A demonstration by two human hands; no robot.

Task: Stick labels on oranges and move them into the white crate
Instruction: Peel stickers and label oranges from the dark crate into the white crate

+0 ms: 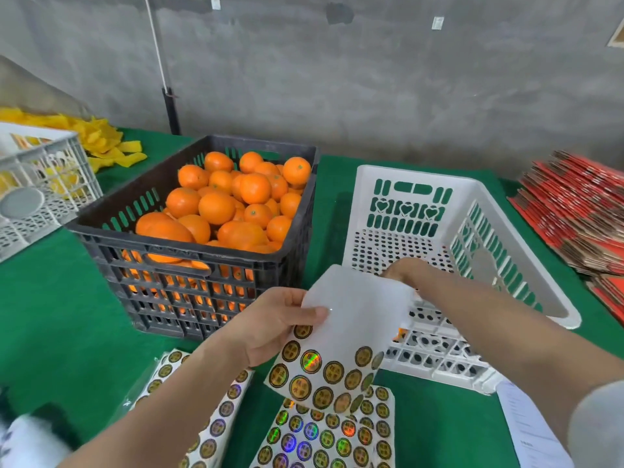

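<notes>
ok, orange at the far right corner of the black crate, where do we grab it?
From above, fingers round its upper half: the orange sits on top of the pile, lower sides wedged in, black crate wall close behind.

I can't read any wording from here: the round gold labels (pixel 311 362) on the sheet (pixel 354 315) carry marks too small to make out, and the white paper (pixel 526 430) shows only faint grey lines of print
</notes>
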